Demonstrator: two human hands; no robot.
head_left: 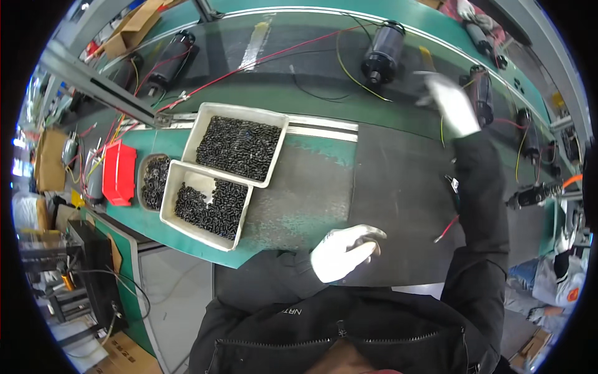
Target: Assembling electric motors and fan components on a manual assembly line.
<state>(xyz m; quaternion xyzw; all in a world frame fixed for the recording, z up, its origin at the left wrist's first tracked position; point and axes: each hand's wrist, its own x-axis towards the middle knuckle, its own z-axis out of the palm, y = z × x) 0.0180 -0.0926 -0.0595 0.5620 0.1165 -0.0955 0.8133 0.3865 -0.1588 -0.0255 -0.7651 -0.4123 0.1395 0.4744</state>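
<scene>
My left hand (341, 252), in a white glove with darkened fingertips, hovers over the dark mat (398, 187) near my body. Its fingers are loosely bent, with a gap to the thumb, and I see nothing in it. My right hand (453, 103), also white-gloved, stretches far out over the green and black belt (299, 50). Motion blurs it, but its fingers look spread apart with nothing between them. Just right of it lies a dark cylindrical unit with wires (481, 96). Another black cylinder (384, 53) rests on the belt to its left.
Two white bins (281, 146) (240, 234) hold many small black parts. Beside them are a grey tub (144, 198) and a red bin (119, 171). More wired cylinders (171, 59) lie at far left. A black tool (529, 196) is at right; a metal frame post (99, 84) crosses the left.
</scene>
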